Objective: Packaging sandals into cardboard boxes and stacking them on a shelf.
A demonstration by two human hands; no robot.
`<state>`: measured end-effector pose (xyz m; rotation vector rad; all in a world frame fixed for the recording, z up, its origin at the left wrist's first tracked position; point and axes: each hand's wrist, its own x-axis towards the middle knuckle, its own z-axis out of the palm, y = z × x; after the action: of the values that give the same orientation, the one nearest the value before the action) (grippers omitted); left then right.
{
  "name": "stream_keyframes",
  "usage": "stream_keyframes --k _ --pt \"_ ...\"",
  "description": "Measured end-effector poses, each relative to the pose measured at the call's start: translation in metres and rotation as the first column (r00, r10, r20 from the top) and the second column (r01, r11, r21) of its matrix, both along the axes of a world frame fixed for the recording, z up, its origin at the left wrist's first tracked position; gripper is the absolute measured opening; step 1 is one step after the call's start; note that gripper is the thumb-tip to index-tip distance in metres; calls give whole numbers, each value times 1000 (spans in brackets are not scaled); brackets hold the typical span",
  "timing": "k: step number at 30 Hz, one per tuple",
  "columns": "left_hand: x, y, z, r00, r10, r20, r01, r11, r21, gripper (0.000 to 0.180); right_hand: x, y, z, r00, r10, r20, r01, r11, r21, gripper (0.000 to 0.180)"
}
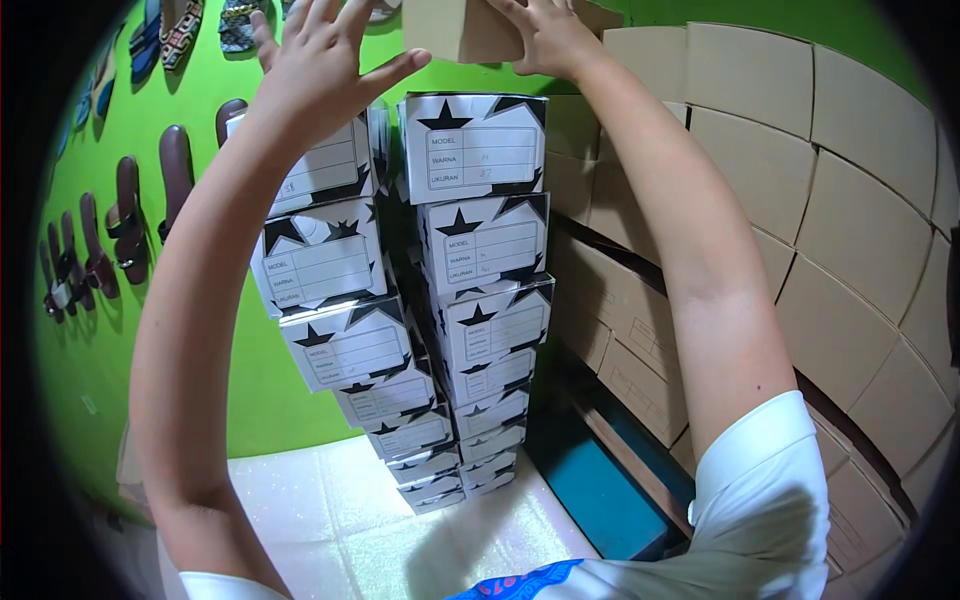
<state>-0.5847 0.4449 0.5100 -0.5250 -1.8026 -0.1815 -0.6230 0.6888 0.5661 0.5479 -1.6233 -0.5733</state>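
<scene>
My left hand (325, 60) is raised at the top of the head view, fingers spread and thumb stretched toward a brown cardboard box (460, 30). It appears to hold nothing. My right hand (552, 38) grips that box at its right side; the upper edge of the picture cuts off the box and some fingertips. Beneath are two tall stacks of white shoe boxes with black stars and label panels: a left stack (325, 260) and a right stack (485, 240). The left forearm partly covers the left stack's top.
Sandals (128, 215) hang on the green wall (310, 405) at the left. Brown cartons (755, 80) are piled along the right. Both stacks stand on a shiny whitish cover (290, 490), beside a teal surface (600, 490) at the lower right.
</scene>
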Motion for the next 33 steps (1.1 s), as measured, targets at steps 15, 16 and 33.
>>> stream_keyframes --k 15,16,33 --pt "-56 -37 -37 932 -28 -362 3 998 -69 51 -18 37 -8 787 -575 223 609 781 -139 110" --pt "-57 -36 -38 940 -38 -338 20 998 -57 50 -16 35 -8 786 -575 226 610 780 -141 110" --pt "-52 -29 -56 944 -36 -328 -7 992 -128 46 -47 32 -10 926 -370 68 376 918 -128 59"
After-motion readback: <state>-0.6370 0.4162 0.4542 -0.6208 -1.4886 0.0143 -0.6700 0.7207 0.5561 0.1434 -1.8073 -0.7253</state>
